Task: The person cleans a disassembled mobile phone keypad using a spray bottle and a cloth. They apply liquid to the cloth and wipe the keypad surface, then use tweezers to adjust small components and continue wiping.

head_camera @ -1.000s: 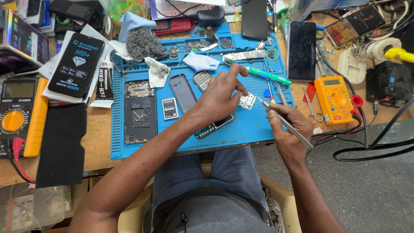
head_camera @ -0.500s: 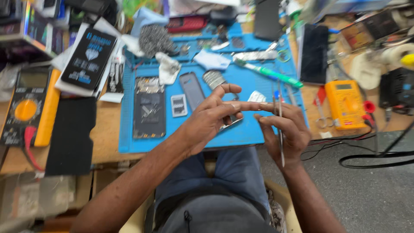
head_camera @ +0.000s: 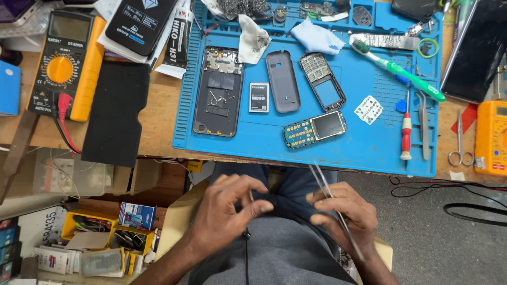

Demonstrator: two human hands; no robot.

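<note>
Both hands are hovering over the person's lap, below the edge of the tabletop point(head_camera: 158, 132). The left hand point(head_camera: 227, 211) is curling its fingers inward, thumb and forefinger pinching together near the dark trousers (whether anything tiny is sitting between them cannot be told). The right hand point(head_camera: 346, 216) is closing around thin metal tweezers point(head_camera: 332, 198), whose two slim prongs are pointing up toward the mat. Above, a blue ribbed silicone work mat point(head_camera: 264, 140) is lying on the worn wooden surface. Nearest the hands on it, a small phone circuit board point(head_camera: 315, 129) with a glossy dark screen and a gold-dotted keypad area is resting at a slant. Beside it are lying a grey oval back cover point(head_camera: 282, 81), a keypad front frame point(head_camera: 322, 80), a small flat battery point(head_camera: 259, 97) and a larger opened phone body point(head_camera: 218, 91). A green-handled toothbrush point(head_camera: 401, 68), a red-handled screwdriver point(head_camera: 405, 129) and a second pair of steel tweezers point(head_camera: 423, 124) are sitting to the right. A yellow multimeter point(head_camera: 62, 63) with red and black leads is lying at the left, next to a flat black foam pad point(head_camera: 116, 113).
</note>
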